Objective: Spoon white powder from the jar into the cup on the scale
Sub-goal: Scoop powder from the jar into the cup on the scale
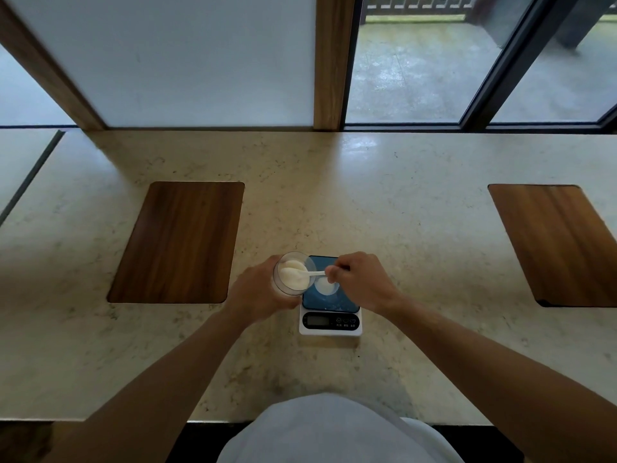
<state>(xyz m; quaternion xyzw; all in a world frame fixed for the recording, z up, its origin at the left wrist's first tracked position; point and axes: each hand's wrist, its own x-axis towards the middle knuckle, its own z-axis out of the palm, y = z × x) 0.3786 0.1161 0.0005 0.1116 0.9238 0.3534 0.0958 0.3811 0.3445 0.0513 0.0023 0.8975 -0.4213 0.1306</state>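
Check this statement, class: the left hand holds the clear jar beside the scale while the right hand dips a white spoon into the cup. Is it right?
One error. The head view shows the spoon dipping into the jar, not the cup. The left hand holds the jar beside the scale; the right hand holds the spoon.
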